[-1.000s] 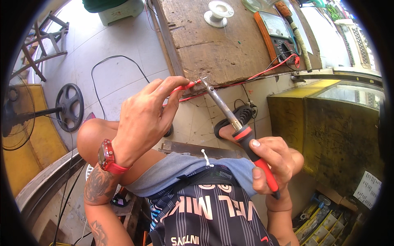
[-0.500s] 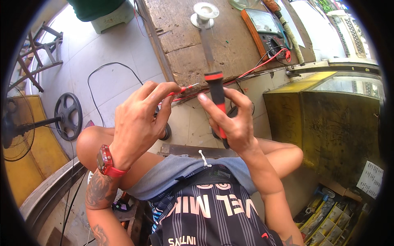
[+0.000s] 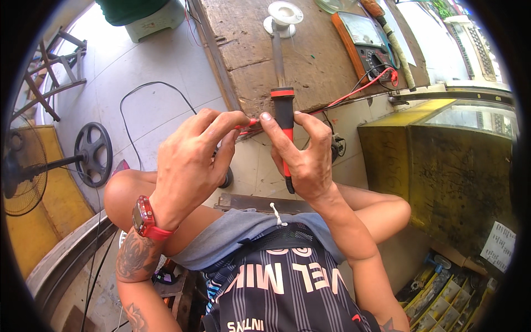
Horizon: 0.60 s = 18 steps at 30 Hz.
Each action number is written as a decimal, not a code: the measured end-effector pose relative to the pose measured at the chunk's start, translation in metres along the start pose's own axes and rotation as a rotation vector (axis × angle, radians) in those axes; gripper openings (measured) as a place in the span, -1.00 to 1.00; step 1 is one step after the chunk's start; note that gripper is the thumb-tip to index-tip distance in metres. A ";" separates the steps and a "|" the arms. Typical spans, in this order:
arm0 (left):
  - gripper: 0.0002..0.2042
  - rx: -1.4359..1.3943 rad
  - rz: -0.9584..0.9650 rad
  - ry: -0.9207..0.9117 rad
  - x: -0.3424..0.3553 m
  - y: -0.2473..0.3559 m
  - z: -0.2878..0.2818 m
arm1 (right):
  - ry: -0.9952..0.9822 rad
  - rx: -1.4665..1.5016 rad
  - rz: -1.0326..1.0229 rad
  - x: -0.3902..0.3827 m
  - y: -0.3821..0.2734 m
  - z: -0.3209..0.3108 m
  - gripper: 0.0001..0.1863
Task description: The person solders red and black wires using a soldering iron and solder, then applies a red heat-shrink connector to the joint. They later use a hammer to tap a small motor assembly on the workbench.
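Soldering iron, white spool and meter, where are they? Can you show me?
Soldering iron (image 3: 284, 110): head view, on its black grip.
White spool (image 3: 286, 13): head view, on its upper disc.
Meter (image 3: 362, 33): head view, on its dial window.

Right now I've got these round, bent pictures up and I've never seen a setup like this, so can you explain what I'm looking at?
There is no machine here, just a person's two bare hands. A wide fisheye camera worn on the head looks down, so straight edges curve near the rim. The left hand pinches a thin red probe. The right hand holds a soldering iron, its metal end pointing away over the wooden table. The right thumb is close to the probe; whether they touch is hard to tell. On the table are a white spool and a meter in an orange case.
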State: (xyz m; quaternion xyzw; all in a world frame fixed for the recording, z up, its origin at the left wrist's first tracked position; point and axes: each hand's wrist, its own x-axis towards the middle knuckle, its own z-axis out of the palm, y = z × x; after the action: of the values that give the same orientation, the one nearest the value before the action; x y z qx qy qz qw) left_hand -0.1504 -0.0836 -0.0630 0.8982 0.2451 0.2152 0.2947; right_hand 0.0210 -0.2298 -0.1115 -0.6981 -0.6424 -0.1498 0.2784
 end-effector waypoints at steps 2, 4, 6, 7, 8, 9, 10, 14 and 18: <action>-0.83 -0.013 -0.011 -0.010 0.000 0.001 -0.001 | 0.005 -0.006 -0.003 -0.001 0.000 0.000 -0.19; -0.85 -0.040 -0.046 -0.025 0.000 0.002 -0.002 | -0.003 -0.003 0.004 -0.003 0.000 -0.001 -0.18; -0.84 -0.058 -0.064 -0.044 0.000 0.003 -0.003 | -0.010 -0.002 0.004 -0.004 0.001 -0.001 -0.20; -0.82 -0.062 -0.065 -0.056 0.000 0.004 -0.004 | -0.013 -0.003 0.002 -0.005 0.001 -0.001 -0.22; -0.79 -0.065 -0.060 -0.058 0.000 0.004 -0.004 | -0.028 -0.004 0.003 -0.005 0.001 -0.001 -0.24; -0.79 -0.068 -0.064 -0.054 0.001 0.003 -0.003 | -0.040 0.064 0.022 -0.005 0.002 -0.002 -0.27; -0.79 -0.070 -0.062 -0.039 0.002 0.003 -0.002 | -0.064 0.131 0.044 -0.005 0.001 -0.005 -0.30; -0.86 -0.081 -0.029 0.026 0.002 0.000 0.004 | 0.075 0.177 0.076 -0.012 -0.005 -0.038 -0.33; -0.85 -0.073 -0.042 0.062 0.002 -0.002 0.008 | -0.024 0.392 0.123 -0.027 -0.017 -0.089 -0.36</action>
State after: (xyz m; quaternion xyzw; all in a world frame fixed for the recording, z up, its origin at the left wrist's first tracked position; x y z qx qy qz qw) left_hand -0.1452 -0.0842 -0.0696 0.8745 0.2647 0.2454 0.3240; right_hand 0.0136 -0.3032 -0.0521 -0.6701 -0.6189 0.0038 0.4098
